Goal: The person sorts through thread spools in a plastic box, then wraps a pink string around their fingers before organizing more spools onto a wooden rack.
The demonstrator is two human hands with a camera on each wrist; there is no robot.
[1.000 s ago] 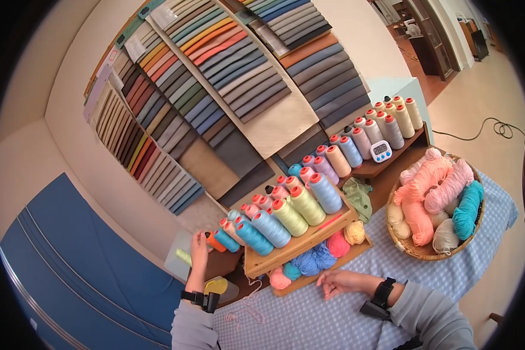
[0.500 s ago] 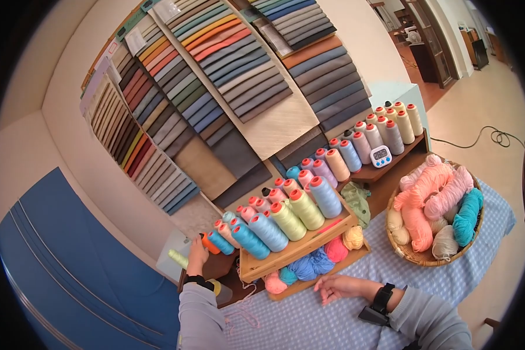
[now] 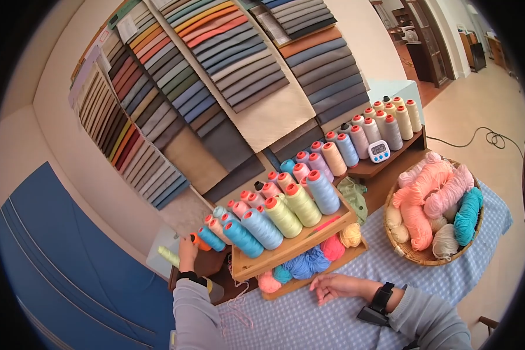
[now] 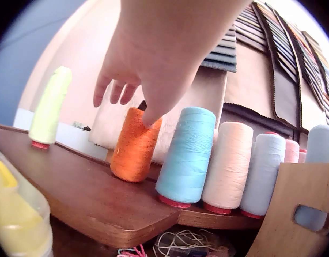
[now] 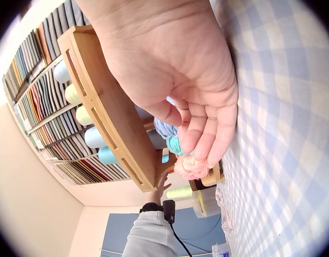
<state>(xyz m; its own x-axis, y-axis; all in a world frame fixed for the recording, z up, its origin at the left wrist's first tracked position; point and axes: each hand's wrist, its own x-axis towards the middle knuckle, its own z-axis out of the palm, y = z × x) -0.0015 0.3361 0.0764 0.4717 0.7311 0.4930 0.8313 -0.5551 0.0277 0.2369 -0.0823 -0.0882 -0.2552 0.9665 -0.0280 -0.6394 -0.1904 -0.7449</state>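
Note:
At the left end of the dark wooden shelf my left hand [image 3: 188, 252] pinches the top of an orange thread cone [image 4: 135, 147]. The thumb lies against the cone's upper side, the index finger is hidden, and the other fingers hang to the left. A pale green thread cone [image 4: 51, 107] stands farther left, a turquoise one [image 4: 187, 155] just to the right. My right hand [image 3: 335, 287] rests loosely curled on the checked tablecloth [image 3: 309, 318], holding nothing. Close to its fingers is a coral yarn ball [image 5: 191, 167] below the wooden rack [image 3: 291, 256].
Thread cones in several colours fill the rack and the shelf behind it, where a white timer [image 3: 378, 151] stands. A wicker basket [image 3: 429, 259] of yarn skeins is on the right. Fabric swatches [image 3: 233, 70] hang on the wall. A yellow-and-clear container [image 4: 20, 203] stands near the left wrist.
My left hand has come down around the orange cone's top, its wrist lower and turned. The head view has shifted slightly. My right hand stays where it was.

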